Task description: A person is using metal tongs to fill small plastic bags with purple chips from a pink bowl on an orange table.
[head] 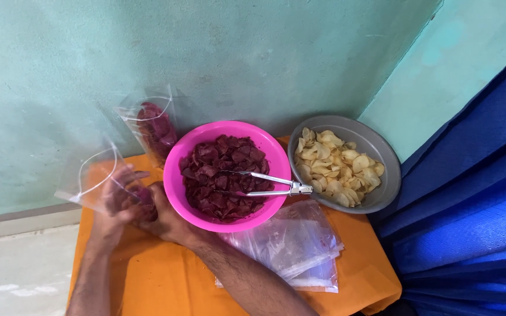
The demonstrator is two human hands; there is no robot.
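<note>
Fingers of your left hand (114, 198) and right hand (160, 213) pinch a clear plastic bag (98, 175) of dark red chips beside the pink bowl (174, 175).

So there's a small table (147, 281) with an orange cloth over it, shoved into the corner. Sitting on it: a pink bowl (174, 175) of dark red chips, a grey bowl (382, 158) of pale chips, a flat stack of clear bags (294, 246), and a filled bag (156, 129) standing against the wall.
</note>
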